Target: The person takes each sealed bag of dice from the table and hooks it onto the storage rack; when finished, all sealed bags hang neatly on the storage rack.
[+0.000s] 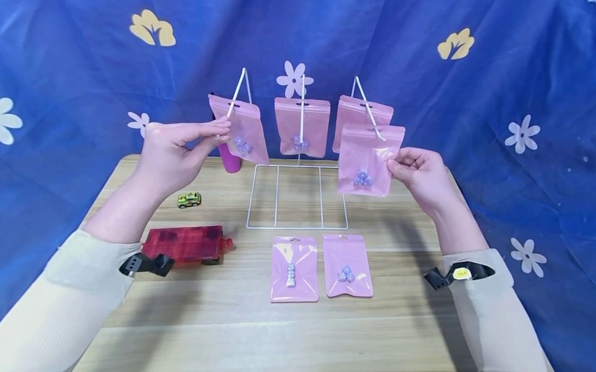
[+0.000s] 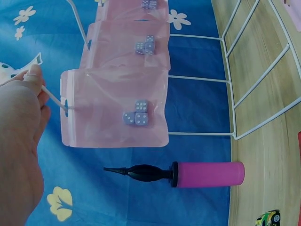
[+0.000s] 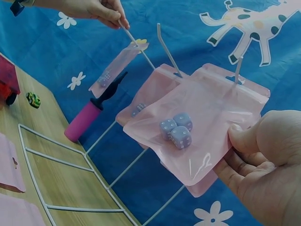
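Note:
My left hand [image 1: 173, 149] pinches the front end of the left hook [image 1: 238, 91] on a white wire display rack [image 1: 297, 228]. From that hook hangs a pink zip bag [image 1: 253, 124] of purple dice. With thumb and fingers, my right hand [image 1: 421, 176] grips the side edge of another pink zip bag [image 3: 207, 113], whose hang hole is at the tip of the right hook [image 1: 368, 109]. Three dice [image 3: 176, 129] show through it. Behind it, one more bag [image 1: 347, 108] hangs on the same hook. The middle hook carries a bag [image 1: 317, 124] too.
Two pink bags of dice, one on the left [image 1: 304, 287] and one on the right [image 1: 361, 284], lie flat before the rack. Leftward are a red translucent toy truck [image 1: 187, 242], a small green toy car [image 1: 189, 199] and a pink hand pump [image 2: 209, 174]. A blue curtain [image 1: 479, 83] hangs behind.

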### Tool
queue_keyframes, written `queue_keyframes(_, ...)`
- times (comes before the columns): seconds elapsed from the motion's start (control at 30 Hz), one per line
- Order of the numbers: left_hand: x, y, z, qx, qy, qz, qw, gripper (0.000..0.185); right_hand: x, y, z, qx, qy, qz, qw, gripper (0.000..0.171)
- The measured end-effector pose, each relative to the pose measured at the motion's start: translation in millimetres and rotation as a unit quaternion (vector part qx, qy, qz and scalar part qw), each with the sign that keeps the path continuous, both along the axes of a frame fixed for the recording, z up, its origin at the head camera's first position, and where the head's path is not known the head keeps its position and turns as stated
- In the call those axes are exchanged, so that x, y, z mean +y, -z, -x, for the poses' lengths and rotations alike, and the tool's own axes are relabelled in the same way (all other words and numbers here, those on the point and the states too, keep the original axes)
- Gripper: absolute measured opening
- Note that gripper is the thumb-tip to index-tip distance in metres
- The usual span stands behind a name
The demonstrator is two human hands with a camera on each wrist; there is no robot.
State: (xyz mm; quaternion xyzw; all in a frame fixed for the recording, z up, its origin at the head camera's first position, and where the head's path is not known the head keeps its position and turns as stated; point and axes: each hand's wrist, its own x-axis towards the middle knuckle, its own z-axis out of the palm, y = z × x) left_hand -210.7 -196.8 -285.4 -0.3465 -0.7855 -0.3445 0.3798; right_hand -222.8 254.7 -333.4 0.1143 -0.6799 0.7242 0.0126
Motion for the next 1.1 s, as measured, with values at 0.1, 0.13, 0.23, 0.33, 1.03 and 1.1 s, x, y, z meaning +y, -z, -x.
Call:
queue_keyframes(0.1, 1.5, 0.4, -1.3, -0.004, -0.005, -0.008, 0.9999, 0.026, -1.9, 2.0, 4.2, -0.003, -0.002, 0.019, 1.0, 0.016)
queue_keyframes(0.13, 1.8, 0.3, -1.8, -0.004, -0.006, -0.008, 0.9999, 0.026, -2.0, 2.6, 5.5, -0.004, -0.002, 0.023, 1.0, 0.016)
queue_keyframes(0.23, 2.6, -0.5, -2.7, -0.003, -0.011, -0.006, 0.9999, 0.026, -2.0, 3.6, 9.3, -0.008, 0.0, 0.031, 0.999, 0.017)
queue_keyframes(0.33, 2.8, -1.2, -2.7, -0.004, -0.013, -0.003, 0.9999, 0.026, -0.9, 4.1, 12.5, -0.013, 0.002, 0.042, 0.999, 0.016)
queue_keyframes(1.03, 2.0, -1.7, -2.2, -0.002, -0.007, -0.002, 1.0, 0.026, 5.5, 11.0, 15.6, -0.001, 0.033, -0.01, 0.999, 0.012)
queue_keyframes(1.1, 0.8, -1.9, -2.2, 0.001, -0.006, -0.002, 1.0, 0.026, 8.4, 11.8, 12.8, -0.003, 0.036, -0.027, 0.999, 0.013)
